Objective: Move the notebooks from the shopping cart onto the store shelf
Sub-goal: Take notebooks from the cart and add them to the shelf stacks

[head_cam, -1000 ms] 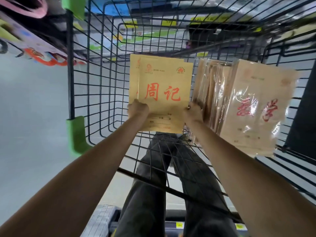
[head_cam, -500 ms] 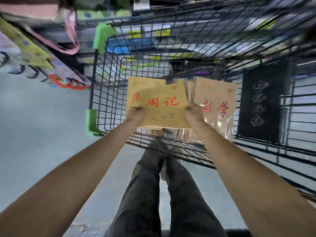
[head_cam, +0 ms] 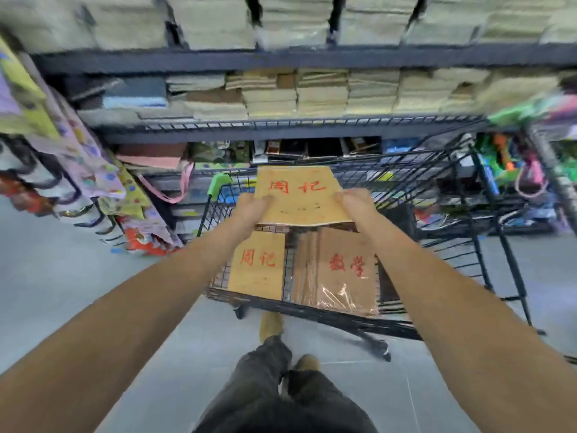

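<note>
Closest to the viewer, a person's dark trousers [head_cam: 265,395] and tan shoes [head_cam: 307,363] stand on a grey tiled floor [head_cam: 62,276]. Two bare forearms reach forward over a black wire shopping cart [head_cam: 312,312]. Lying in its basket are a single tan paper notebook with red characters [head_cam: 257,265] on the left and, just beside it on the right, a clear-wrapped pack of tan notebooks [head_cam: 340,273].

Above these, both hands hold up a thin stack of tan notebooks with red characters on the cover [head_cam: 299,198]. The left hand [head_cam: 249,210] grips its lower left edge, thumb pressed on the cover, fingers hidden beneath. The right hand [head_cam: 356,204] pinches the lower right edge the same way. The held stack is in the air over the cart's far end, short of the shelving.

Beyond the cart stands a dark metal store shelf [head_cam: 281,59], its upper tiers packed with blurred piles of pale paper notebooks [head_cam: 312,95]. Patterned fabric bags [head_cam: 78,157] hang at the left.
</note>
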Motion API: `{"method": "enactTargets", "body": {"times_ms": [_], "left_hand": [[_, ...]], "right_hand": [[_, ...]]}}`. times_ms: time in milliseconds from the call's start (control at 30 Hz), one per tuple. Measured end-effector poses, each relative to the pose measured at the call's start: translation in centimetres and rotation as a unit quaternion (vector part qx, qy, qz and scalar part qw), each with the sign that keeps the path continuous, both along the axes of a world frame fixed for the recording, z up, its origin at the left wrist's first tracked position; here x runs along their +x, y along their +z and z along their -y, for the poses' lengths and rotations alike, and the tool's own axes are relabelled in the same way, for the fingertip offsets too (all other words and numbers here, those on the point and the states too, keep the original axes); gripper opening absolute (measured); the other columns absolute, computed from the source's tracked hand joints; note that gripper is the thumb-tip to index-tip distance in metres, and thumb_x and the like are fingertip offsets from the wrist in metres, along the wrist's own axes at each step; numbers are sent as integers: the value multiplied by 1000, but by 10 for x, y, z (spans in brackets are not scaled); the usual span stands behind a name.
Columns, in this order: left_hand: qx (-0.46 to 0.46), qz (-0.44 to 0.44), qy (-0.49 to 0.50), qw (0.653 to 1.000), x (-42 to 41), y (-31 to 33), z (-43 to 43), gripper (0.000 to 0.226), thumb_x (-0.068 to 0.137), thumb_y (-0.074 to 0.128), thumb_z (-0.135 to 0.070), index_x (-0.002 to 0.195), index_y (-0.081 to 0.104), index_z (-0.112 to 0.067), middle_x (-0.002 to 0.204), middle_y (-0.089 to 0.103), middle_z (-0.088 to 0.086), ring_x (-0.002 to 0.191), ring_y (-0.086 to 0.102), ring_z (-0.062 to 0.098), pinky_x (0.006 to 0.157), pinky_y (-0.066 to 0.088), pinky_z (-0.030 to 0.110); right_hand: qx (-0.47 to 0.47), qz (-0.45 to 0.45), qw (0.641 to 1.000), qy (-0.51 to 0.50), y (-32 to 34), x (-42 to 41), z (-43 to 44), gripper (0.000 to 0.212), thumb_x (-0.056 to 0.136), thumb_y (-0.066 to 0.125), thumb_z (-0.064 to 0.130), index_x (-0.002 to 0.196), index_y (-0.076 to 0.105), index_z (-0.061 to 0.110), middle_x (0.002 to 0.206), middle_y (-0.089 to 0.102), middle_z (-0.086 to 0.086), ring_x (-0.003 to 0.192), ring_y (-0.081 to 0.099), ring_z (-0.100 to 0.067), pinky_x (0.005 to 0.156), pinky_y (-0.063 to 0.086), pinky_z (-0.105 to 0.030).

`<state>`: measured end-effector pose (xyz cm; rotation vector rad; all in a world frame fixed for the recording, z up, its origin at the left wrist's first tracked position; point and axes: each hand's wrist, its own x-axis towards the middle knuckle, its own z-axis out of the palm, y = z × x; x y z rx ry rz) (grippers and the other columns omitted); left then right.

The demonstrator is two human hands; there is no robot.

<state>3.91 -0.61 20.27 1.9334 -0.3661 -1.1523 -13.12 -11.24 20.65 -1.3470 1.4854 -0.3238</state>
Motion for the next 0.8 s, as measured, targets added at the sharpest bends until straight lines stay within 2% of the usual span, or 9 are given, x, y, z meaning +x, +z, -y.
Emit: {"method": "enactTargets", "body": {"times_ms": [67, 167, 300, 400, 500, 534, 634, 700, 800], "left_hand": [[-38, 9, 12, 999, -1, 35, 4, 38, 94, 56, -21, 124, 49, 1, 115, 63, 17, 89, 59, 26, 74, 53, 40], [-90, 51, 23, 994, -8, 82, 5, 34, 95, 54, -21, 122, 51, 0, 113, 63, 15, 89, 58, 22, 80, 50, 34], [-174, 88, 27, 980, -20, 141, 6, 31, 97, 49, -16, 124, 51, -2, 119, 61, 13, 92, 59, 21, 76, 47, 28], [-229, 119, 34, 966, -22, 179, 9, 33, 97, 49, -18, 126, 49, -2, 121, 60, 12, 93, 60, 18, 72, 47, 25], [-286, 137, 34, 948, -21, 208, 8, 31, 97, 48, -16, 125, 53, -5, 119, 62, 9, 106, 60, 22, 85, 49, 29], [-300, 137, 33, 943, -19, 216, 9, 30, 97, 47, -16, 125, 53, -6, 115, 62, 7, 105, 60, 21, 85, 50, 30], [-326, 164, 40, 930, -8, 244, 13, 30, 98, 45, -21, 125, 51, -8, 115, 61, 3, 99, 59, 19, 75, 50, 27], [-340, 178, 53, 922, 1, 263, 17, 32, 99, 44, -23, 126, 48, -8, 117, 59, 4, 99, 58, 20, 74, 48, 28], [-356, 210, 70, 908, 14, 287, 24, 30, 100, 43, -22, 125, 45, -7, 110, 56, 2, 93, 54, 14, 59, 43, 19]], "right_hand": [[-25, 34, 999, -18, 40, 1, 5, 24, 90, 58, 11, 111, 62, -1, 94, 60, -8, 77, 56, -19, 47, 42, -18], [-52, 72, 996, -12, 92, -1, 9, 16, 92, 58, 14, 107, 61, 8, 86, 60, -3, 63, 54, -13, 45, 43, -18], [-122, 121, 985, 1, 148, -8, 9, 23, 94, 54, 11, 114, 62, 3, 106, 64, -10, 67, 57, -10, 44, 45, -12], [-179, 141, 974, -3, 185, -8, 11, 25, 93, 55, 11, 117, 60, 4, 112, 64, -11, 83, 58, -16, 64, 50, -20], [-219, 158, 963, 4, 215, -8, 11, 26, 93, 54, 14, 118, 60, 7, 110, 64, -9, 87, 58, -16, 61, 48, -21], [-227, 169, 959, 7, 225, -8, 12, 24, 94, 54, 15, 117, 59, 10, 110, 64, -7, 89, 59, -17, 66, 50, -25], [-257, 207, 944, 7, 249, -2, 13, 23, 93, 54, 18, 116, 57, 16, 115, 64, -5, 98, 61, -19, 86, 53, -37], [-252, 243, 937, 17, 263, 5, 14, 29, 94, 53, 21, 123, 55, 19, 114, 65, -3, 96, 63, -18, 72, 56, -34], [-229, 278, 932, 52, 283, 21, 17, 29, 97, 50, 22, 125, 53, 23, 103, 67, -1, 77, 63, -15, 45, 47, -23]]}}
